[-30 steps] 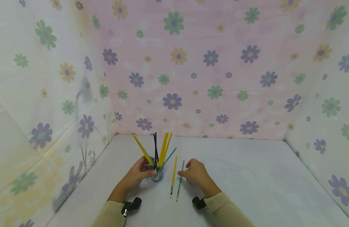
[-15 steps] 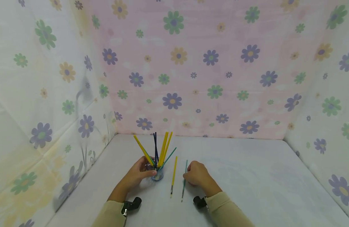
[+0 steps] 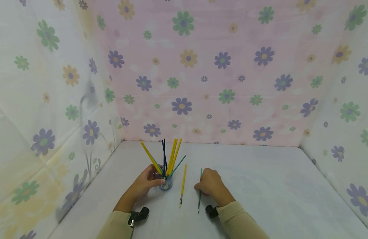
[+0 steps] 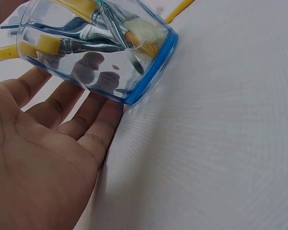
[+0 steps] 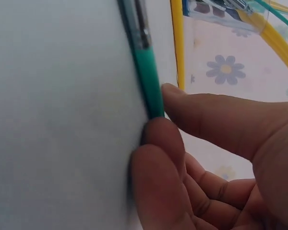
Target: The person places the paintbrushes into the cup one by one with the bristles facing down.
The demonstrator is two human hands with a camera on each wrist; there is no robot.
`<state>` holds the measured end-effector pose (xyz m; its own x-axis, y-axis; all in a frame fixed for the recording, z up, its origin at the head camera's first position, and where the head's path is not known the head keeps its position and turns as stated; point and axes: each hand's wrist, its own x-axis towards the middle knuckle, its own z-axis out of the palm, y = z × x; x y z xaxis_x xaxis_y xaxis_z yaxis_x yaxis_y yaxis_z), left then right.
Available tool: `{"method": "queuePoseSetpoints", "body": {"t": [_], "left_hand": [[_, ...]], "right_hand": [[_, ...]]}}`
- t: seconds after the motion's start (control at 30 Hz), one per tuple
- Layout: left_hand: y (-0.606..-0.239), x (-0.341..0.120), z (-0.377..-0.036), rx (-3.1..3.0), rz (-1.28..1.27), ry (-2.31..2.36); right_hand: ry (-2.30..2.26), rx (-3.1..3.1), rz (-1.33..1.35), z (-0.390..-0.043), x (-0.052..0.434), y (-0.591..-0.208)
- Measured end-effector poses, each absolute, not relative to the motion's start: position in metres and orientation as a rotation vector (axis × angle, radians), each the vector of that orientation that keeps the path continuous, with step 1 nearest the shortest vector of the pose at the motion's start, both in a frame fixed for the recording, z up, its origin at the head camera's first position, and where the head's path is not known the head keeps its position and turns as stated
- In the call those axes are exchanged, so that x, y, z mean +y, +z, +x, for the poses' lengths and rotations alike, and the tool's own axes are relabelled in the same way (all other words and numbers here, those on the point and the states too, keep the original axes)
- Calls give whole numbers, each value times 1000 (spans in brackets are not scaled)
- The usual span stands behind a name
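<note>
At the left, my left hand [image 3: 143, 186] holds a clear cup [image 3: 166, 185] with a blue base, its thumb near the rim and its fingers behind the wall. Several paintbrushes [image 3: 173, 156] with yellow, dark blue and green handles stand bristles-down in it. In the left wrist view the cup's bottom edge [image 4: 156, 69] meets the white surface. Farther right, my right hand [image 3: 213, 184] pinches a thin green paintbrush [image 3: 199, 199] lying on the table, tip towards me. Thumb and fingertips meet its handle [image 5: 149, 72] in the right wrist view.
Between the cup and my right hand a yellow paintbrush [image 3: 183, 184] lies on the white table [image 3: 276, 189], bristles towards me. Flower-printed cloth walls [image 3: 208, 99] enclose the table at the back and both sides. Each wrist bears a black camera mount [image 3: 139, 215].
My right hand has shifted to the right, and the green paintbrush has slid with it, farther from the yellow one. My left hand and the cup have stayed in place.
</note>
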<state>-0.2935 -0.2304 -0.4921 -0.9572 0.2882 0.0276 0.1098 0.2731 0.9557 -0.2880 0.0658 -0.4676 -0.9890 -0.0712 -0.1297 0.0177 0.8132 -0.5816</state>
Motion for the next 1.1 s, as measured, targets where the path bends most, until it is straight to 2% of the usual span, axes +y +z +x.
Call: {"method": "queuePoseSetpoints", "body": {"t": [0.63, 1.1], "left_hand": [[-493, -231, -295, 2354, 360, 1793], [-495, -233, -297, 2380, 370, 1751]], "right_hand": [[-865, 2846, -3, -293, 85, -462], [-1248, 2659, -10, -301, 85, -462]]}}
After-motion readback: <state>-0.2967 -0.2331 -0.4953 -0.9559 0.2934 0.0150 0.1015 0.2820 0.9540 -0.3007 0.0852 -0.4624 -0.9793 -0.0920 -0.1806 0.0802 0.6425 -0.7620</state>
